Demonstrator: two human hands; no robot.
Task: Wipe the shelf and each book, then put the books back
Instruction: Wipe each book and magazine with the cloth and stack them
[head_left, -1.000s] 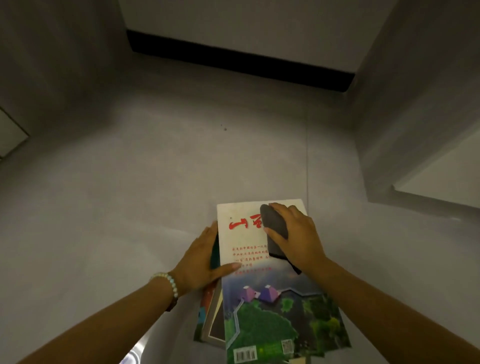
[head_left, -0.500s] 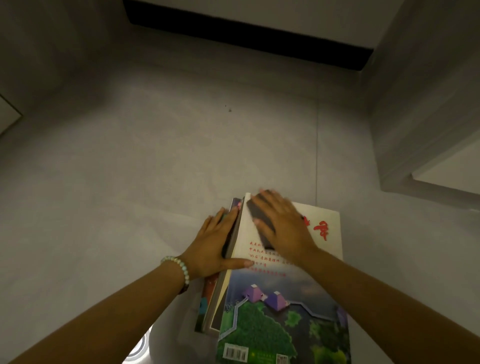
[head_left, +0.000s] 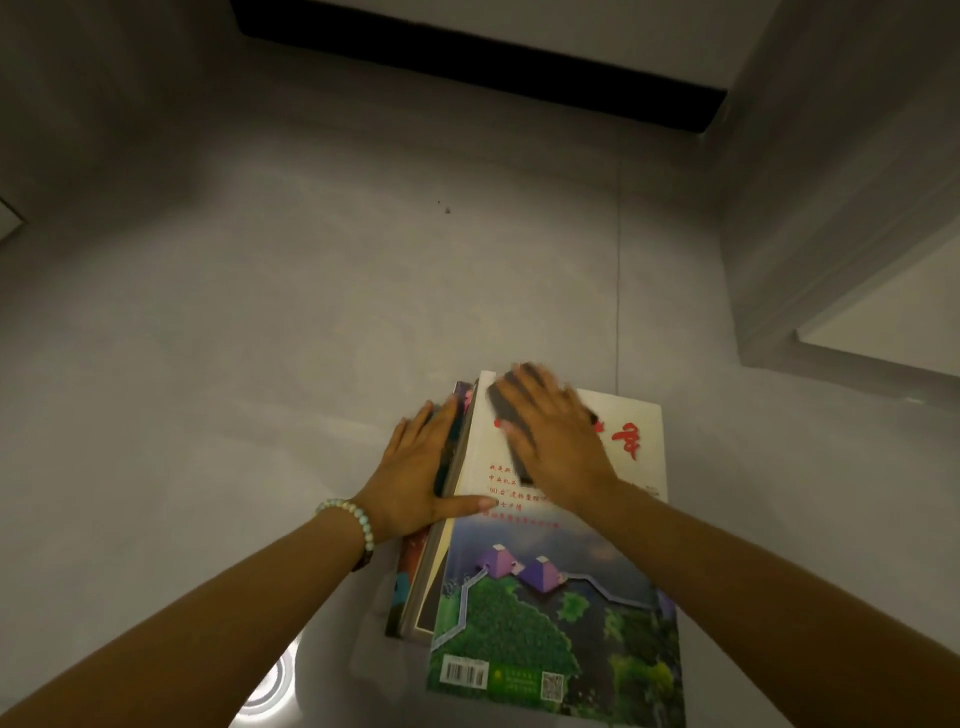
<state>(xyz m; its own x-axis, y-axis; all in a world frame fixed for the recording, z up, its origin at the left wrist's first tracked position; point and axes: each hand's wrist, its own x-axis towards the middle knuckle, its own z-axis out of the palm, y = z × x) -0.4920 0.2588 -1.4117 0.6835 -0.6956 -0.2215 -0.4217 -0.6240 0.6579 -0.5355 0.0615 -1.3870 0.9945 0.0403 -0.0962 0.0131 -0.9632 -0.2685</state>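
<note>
The main risk is the top book (head_left: 561, 597) skating sideways: its cover looks glossy, so a hard push from the right hand (head_left: 556, 447) could slide it off the stack of books (head_left: 415, 587) below it, whose edges already sit unevenly. The left hand (head_left: 415, 467) braces only the stack's left side, fingers straight and together, with the thumb laid across the top cover. The right hand lies flat with its fingers spread, pressing a dark cloth (head_left: 506, 415) onto the white upper part of the cover; it is blurred, so I cannot tell how the thumb sits. The books lie at the lower centre of the frame on a smooth, pale grey floor (head_left: 260, 312). They are thin, flat and rectangular, and the cloth looks soft and oblong.
</note>
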